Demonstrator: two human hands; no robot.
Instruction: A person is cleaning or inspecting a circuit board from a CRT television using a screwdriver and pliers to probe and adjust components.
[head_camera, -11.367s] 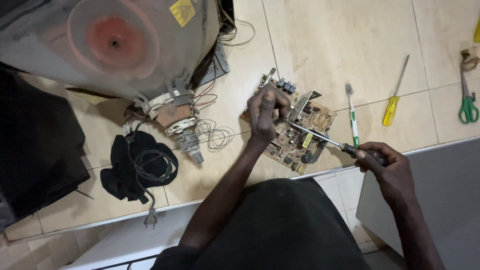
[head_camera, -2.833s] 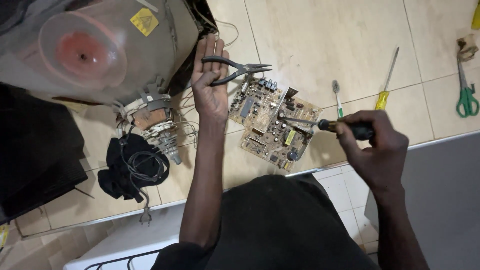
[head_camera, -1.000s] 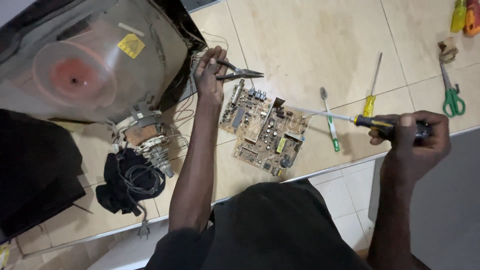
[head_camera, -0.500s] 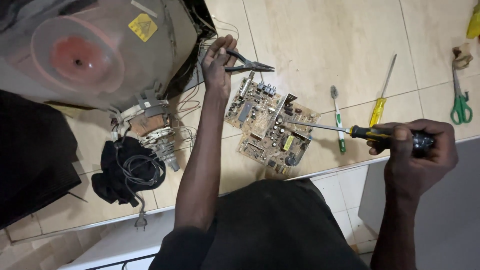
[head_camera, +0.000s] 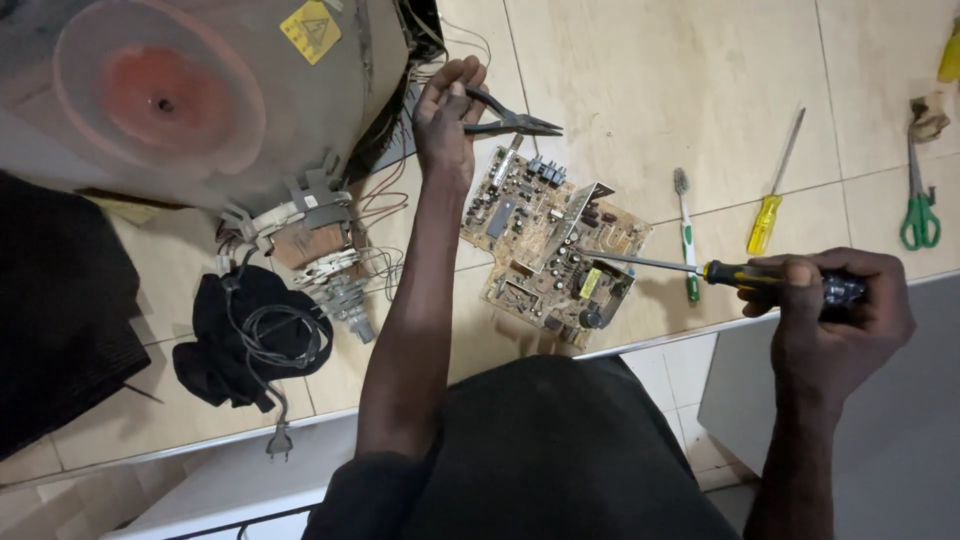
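Right hand (head_camera: 835, 305): fist wrapped around the dark handle of a screwdriver (head_camera: 700, 268), thumb laid along the top. Shaft runs left, nearly level; tip sits over the right part of the circuit board (head_camera: 553, 252). Whether the tip touches the board cannot be told.

Left hand (head_camera: 447, 115): fingers curled around the handles of black pliers (head_camera: 515, 118), arm stretched out across the counter. The pliers' nose is together and points right, just beyond the far edge of the board, apart from it.

Board lies flat on the tan tiled counter (head_camera: 650, 90), component side up, turned at an angle, between the two hands and near the counter's front edge.

Left of the board: the grey back of a picture tube (head_camera: 190, 100) with a reddish round patch and a yellow label; its neck and coil (head_camera: 320, 250) point toward the front edge, with thin loose wires trailing. Beside the neck, a black cloth (head_camera: 235, 340) with a coiled cord and plug (head_camera: 277, 440).

Right of the board: a green-and-white toothbrush (head_camera: 686, 235), then a yellow-handled screwdriver (head_camera: 775, 190), then green-handled scissors (head_camera: 918, 190) at the far right.
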